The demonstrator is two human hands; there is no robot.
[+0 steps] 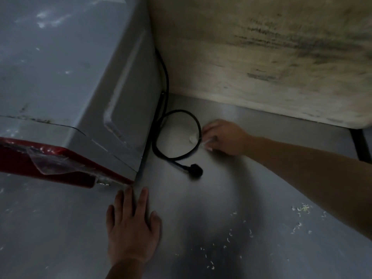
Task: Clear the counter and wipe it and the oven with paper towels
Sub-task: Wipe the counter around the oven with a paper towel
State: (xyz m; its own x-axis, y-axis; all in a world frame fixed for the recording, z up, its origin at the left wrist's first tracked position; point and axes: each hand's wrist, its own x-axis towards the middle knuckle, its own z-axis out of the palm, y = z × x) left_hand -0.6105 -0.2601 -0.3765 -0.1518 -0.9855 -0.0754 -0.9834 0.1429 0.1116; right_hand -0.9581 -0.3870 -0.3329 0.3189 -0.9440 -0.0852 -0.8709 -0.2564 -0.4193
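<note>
Dim, grainy, soft focus throughout; pale glare patches on steel counter (251, 178); broad dark shadow mid-counter; wide-angle bending at edges.

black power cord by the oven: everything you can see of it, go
The black power cord is a thin, rubbery-looking cable. It runs down the gap between the grey oven and the stained wall, then forms one loose loop lying flat on the steel counter. It ends in a chunky black plug, unplugged, resting on the counter. The right hand is at the loop's right edge, a white scrap at its fingers; actual contact is unclear.
</note>
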